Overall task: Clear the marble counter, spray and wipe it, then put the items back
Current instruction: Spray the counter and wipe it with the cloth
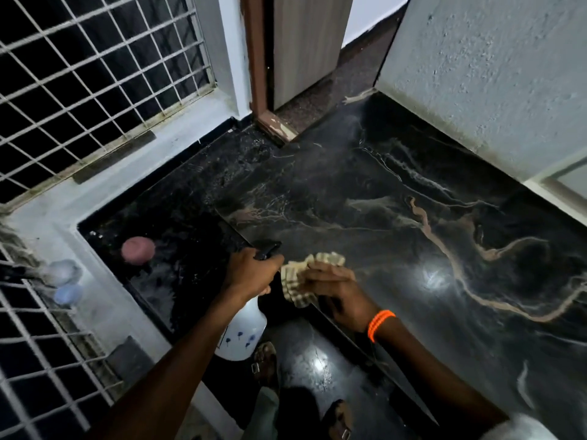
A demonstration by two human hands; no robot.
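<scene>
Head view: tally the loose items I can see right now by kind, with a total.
Spray bottle: 1, in the left hand
Checked cloth: 1, in the right hand
Pink round object: 1
Pale containers on the ledge: 2
Total: 5

Left hand (251, 271) clenched, right hand (336, 290) curled in a grip, both forearms extended forward.
</scene>
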